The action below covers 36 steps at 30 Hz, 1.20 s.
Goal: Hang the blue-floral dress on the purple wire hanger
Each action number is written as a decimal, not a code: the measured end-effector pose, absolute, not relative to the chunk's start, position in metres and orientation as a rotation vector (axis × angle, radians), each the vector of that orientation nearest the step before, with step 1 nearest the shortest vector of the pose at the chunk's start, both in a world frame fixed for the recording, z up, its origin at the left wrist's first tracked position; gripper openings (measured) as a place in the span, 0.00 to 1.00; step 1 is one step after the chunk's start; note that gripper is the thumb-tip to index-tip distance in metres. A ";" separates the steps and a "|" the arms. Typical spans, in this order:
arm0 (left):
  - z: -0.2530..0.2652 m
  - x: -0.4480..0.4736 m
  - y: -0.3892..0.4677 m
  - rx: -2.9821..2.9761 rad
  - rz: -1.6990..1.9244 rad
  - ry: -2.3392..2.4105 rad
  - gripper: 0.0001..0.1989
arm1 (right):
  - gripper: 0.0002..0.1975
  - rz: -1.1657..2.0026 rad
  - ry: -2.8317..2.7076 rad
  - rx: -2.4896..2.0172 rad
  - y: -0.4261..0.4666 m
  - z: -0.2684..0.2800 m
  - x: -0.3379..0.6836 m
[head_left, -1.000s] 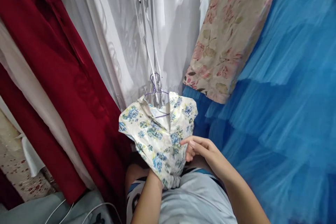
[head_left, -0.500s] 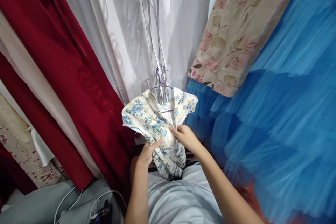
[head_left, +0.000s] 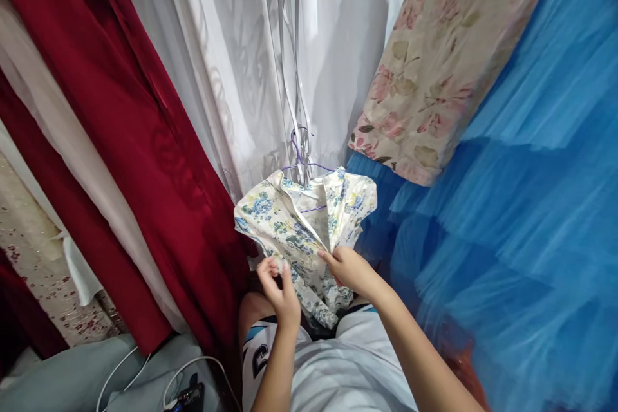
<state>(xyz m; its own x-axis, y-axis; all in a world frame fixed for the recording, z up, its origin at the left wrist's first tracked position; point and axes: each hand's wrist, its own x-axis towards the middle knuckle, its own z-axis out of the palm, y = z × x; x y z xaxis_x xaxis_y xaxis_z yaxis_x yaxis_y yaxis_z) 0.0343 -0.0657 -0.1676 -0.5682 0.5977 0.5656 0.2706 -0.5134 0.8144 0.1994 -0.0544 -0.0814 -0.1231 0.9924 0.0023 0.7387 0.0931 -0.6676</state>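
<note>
A white dress with blue and yellow flowers [head_left: 290,222] hangs on a thin purple hanger [head_left: 298,153] in front of me, its neckline gaping in a V. My right hand [head_left: 350,268] pinches the front edge of the dress at the bottom of that V, thumb on top. My left hand [head_left: 280,290] is off the cloth, just beside the left side of the dress, with its thumb apart from the curled fingers. The lower part of the dress hangs down between my knees.
Long red cloth [head_left: 159,161] hangs at the left, and white curtains [head_left: 232,51] with ribbons hang behind. On the right are a pink-flowered cloth [head_left: 415,77] and blue tulle [head_left: 502,206]. A white cable [head_left: 193,364] and a dark device [head_left: 188,398] lie on a grey cushion [head_left: 67,376].
My left hand has let go of the dress and drawn to its left side. My right hand keeps its pinch, and the dress front is spread wider and flatter.
</note>
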 end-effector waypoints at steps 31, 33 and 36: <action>-0.143 0.059 0.050 1.568 1.533 1.348 0.07 | 0.14 0.971 -1.675 -1.396 -0.019 -0.160 0.197; -0.144 0.059 0.033 1.559 1.516 1.290 0.09 | 0.12 0.934 -1.655 -1.414 -0.017 -0.157 0.201; -0.143 0.062 0.000 1.530 1.486 1.186 0.11 | 0.11 0.767 -1.643 -1.422 -0.019 -0.149 0.197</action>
